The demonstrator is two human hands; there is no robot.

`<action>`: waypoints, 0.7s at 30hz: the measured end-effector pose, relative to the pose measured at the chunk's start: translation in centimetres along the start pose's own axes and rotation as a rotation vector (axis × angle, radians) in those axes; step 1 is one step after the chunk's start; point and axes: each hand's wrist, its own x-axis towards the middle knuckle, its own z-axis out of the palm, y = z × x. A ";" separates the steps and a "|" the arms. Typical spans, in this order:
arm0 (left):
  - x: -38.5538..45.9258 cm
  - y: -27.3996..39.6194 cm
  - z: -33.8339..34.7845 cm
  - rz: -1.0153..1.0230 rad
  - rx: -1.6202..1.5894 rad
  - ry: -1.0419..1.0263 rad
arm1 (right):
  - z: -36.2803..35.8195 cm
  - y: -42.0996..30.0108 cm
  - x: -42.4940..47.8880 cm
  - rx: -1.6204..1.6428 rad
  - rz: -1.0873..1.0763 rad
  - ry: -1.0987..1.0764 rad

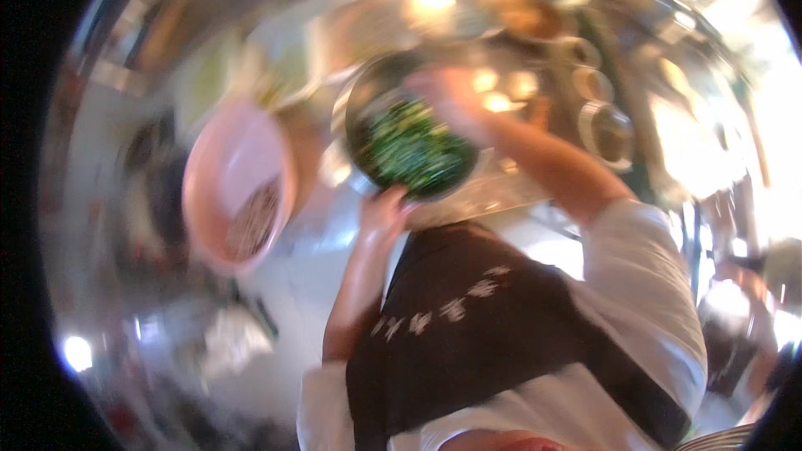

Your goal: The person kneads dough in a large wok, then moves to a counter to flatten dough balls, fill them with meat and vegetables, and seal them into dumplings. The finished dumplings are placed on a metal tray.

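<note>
A round, dark-looking bowl holds chopped green leafy vegetables. My left hand grips the bowl's near rim, with the fingers over the edge. At the far right part of the bowl, my right hand reaches over the rim, just above the greens. That hand is badly blurred, so its fingers and anything between them cannot be made out.
A pink oval basin with a brown, stringy-looking heap stands to the left. Several small bowls, one of them dark-filled, stand at the right. A person's arm shows at the far right. Blurred containers line the back.
</note>
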 end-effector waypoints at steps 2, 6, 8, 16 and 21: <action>0.9 -0.4 -1.0 -0.073 -0.055 0.032 | 1.3 1.0 1.5 -0.208 0.336 -0.060; 1.7 -0.3 -1.0 -0.019 0.004 0.031 | 3.8 -2.7 3.6 -0.333 0.509 -0.281; 1.6 0.0 -0.5 0.013 0.030 -0.019 | 4.8 -5.5 3.8 -0.314 0.421 -0.345; 1.3 -0.2 1.2 0.017 -0.051 -0.138 | 1.1 -7.4 0.0 -0.363 -0.237 -0.546; 1.2 -0.1 1.4 0.013 -0.011 -0.079 | -2.8 -6.5 -0.7 -0.252 -0.009 -0.269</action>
